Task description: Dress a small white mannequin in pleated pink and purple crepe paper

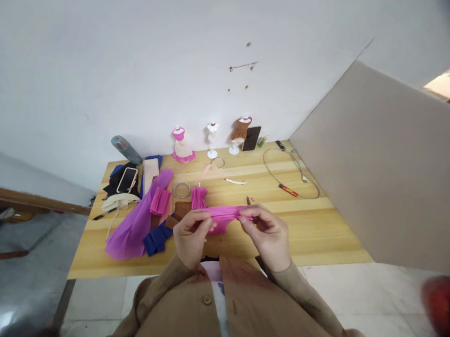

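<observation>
Both hands hold a folded strip of pink fabric (225, 216) above the near edge of a wooden table (321, 231). My left hand (190, 235) pinches its left end with closed fingers. Closed on the right end is my right hand (269, 233). Just beyond the strip a small pleated pink piece (199, 197) lies on the table, beside a metal ring (182, 189).
Purple tulle (134, 229), blue cloth (156, 238), brown scraps and a phone (127, 179) lie at the left. Three small dress forms (212, 137) stand along the white wall. A cable loop (289, 175) lies at the right, next to a grey board (394, 170).
</observation>
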Demonstrator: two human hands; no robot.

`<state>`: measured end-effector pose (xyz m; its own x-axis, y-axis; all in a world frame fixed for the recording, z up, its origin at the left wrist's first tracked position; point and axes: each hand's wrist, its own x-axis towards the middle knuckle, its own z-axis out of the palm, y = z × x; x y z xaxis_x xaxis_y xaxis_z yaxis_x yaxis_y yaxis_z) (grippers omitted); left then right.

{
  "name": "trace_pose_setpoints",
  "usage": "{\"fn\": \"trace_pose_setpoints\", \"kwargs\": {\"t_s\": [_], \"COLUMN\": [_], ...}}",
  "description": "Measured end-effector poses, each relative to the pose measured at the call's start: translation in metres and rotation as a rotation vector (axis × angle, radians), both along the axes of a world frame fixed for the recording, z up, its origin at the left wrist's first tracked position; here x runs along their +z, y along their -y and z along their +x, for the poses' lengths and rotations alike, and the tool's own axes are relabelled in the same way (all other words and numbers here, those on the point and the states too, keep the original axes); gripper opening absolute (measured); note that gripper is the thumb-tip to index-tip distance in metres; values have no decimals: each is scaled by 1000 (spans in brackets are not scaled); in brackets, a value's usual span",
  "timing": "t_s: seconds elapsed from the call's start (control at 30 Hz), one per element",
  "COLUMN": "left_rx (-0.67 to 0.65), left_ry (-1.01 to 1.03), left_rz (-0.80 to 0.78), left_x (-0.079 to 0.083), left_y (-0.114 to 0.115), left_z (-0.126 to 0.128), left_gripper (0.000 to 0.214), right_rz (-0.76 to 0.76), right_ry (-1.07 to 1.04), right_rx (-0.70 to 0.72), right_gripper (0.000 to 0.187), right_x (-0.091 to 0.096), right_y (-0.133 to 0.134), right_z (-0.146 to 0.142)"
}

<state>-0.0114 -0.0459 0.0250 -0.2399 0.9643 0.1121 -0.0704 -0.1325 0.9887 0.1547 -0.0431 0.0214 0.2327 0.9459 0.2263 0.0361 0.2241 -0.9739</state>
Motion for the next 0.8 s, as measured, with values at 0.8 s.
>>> {"fn": "trace_pose_setpoints", "kwargs": {"t_s": [0.8], "left_rx": [-1], "left_ry": [-20], "left_rz": [-195], "left_x": [-10], "left_y": [0], "left_z": [-2], "left_gripper": [20], "right_rz": [-89], "right_ry": [-11], "right_rx": [-6], "right_gripper": [6], "right_x": [-6], "right_y": [3], "right_z": [-3]}}
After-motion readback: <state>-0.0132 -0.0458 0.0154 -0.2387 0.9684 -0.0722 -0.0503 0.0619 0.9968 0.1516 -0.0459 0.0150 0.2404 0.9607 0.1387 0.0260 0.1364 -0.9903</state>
